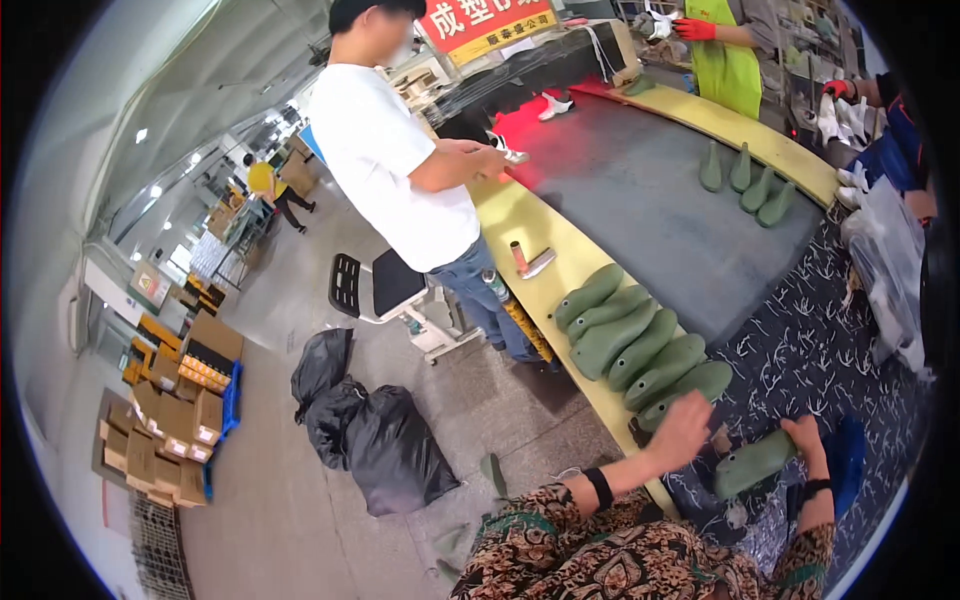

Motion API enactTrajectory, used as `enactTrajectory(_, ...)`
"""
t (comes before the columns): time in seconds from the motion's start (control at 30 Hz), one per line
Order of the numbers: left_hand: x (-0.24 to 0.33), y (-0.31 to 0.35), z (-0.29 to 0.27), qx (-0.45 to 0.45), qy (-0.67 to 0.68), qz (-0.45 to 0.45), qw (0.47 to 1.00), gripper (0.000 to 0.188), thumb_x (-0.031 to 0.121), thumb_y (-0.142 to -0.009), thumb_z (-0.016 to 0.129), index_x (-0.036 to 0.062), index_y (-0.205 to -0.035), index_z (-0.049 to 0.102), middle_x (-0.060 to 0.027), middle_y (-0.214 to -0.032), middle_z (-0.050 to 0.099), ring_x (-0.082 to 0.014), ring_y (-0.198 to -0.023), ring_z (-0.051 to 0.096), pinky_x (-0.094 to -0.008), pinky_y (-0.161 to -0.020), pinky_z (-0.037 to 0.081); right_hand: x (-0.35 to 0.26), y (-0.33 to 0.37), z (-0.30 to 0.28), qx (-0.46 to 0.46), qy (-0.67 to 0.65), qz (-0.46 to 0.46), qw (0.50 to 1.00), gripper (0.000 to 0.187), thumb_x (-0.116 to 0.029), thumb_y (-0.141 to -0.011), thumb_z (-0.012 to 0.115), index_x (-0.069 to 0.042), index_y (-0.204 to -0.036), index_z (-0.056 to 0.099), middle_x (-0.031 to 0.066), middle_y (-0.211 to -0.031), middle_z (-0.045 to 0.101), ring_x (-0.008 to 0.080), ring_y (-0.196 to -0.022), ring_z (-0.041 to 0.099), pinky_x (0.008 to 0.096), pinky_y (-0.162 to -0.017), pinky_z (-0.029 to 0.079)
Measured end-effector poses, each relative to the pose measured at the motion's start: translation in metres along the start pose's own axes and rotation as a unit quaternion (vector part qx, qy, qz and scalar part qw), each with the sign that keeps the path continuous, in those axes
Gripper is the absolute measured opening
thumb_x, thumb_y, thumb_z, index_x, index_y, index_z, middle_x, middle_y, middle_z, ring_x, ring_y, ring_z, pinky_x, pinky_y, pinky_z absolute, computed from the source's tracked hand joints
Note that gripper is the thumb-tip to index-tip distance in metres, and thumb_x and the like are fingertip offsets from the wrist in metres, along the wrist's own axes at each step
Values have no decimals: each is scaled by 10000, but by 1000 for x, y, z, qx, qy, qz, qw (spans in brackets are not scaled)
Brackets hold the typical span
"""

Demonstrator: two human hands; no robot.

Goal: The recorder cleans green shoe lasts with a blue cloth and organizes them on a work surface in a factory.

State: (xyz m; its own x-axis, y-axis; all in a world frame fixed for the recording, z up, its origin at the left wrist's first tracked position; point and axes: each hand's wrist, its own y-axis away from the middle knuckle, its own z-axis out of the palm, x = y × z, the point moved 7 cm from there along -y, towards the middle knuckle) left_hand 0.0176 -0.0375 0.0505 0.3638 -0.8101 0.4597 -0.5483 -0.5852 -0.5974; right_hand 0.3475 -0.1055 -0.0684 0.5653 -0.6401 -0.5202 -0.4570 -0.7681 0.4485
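Note:
Several green shoe lasts (645, 345) lie side by side on the yellow edge of the bench. Over the nearest last (690, 392) of that row is my left hand (682, 434), its fingers bent and drawn together. The back of the hand hides what they hold, if anything, and I cannot tell whether it touches that last. To its right, my right hand (802, 434) grips one end of another green shoe last (753, 466), held tilted above the dark patterned surface. Both wrists carry black bands.
A hammer (538, 263) lies on the yellow edge (575, 310). Further along the grey bench (630, 190) stand several more lasts (742, 175). A person in white (385, 160) handles a shoe on the left. Black bags (395, 450) and a stool (395, 285) occupy the floor.

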Motion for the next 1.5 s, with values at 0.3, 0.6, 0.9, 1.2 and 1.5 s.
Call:
enactTrajectory(0.3,17,13,6,-162,167,-127,964,458,230,-828,560,-50,-1176,459,-224,-1189,485,-393,-1089,456,-442,-930,370,-44,147,-18,-49,-368,99,923,271,-191,-786,656,60,-877,608,88,-693,612,218,-611,608,343,-463,489)
enactTrajectory(0.6,25,40,-11,-192,93,-60,975,411,198,-831,564,-36,-1153,460,-205,-1186,471,-373,-1126,427,-464,-931,326,-104,165,-37,-33,-632,65,772,363,-117,-869,549,121,-1136,485,176,-1018,588,270,-919,603,414,-747,537)
enactTrajectory(0.9,17,46,-10,-238,91,-92,963,388,206,-822,579,-29,-1119,497,-183,-1160,517,-350,-1108,463,-446,-894,354,-164,9,-41,130,-718,-2,684,384,-118,-891,520,116,-1181,424,166,-1115,536,256,-987,573,392,-807,526)
enactTrajectory(1.2,19,39,-6,-277,106,-104,949,389,221,-807,581,-5,-1115,507,-179,-1189,500,-368,-1105,459,-469,-895,352,-198,-186,-87,255,-724,-65,637,348,-84,-859,539,123,-1115,426,170,-1049,541,267,-862,604,404,-765,537)
enactTrajectory(1.5,24,60,-13,-288,114,-103,945,388,226,-799,566,-18,-1098,527,-186,-1203,478,-376,-1145,409,-491,-927,318,-196,-37,34,-87,-649,7,756,134,-125,-888,546,6,-866,554,124,-758,612,180,-623,589,290,-549,495)
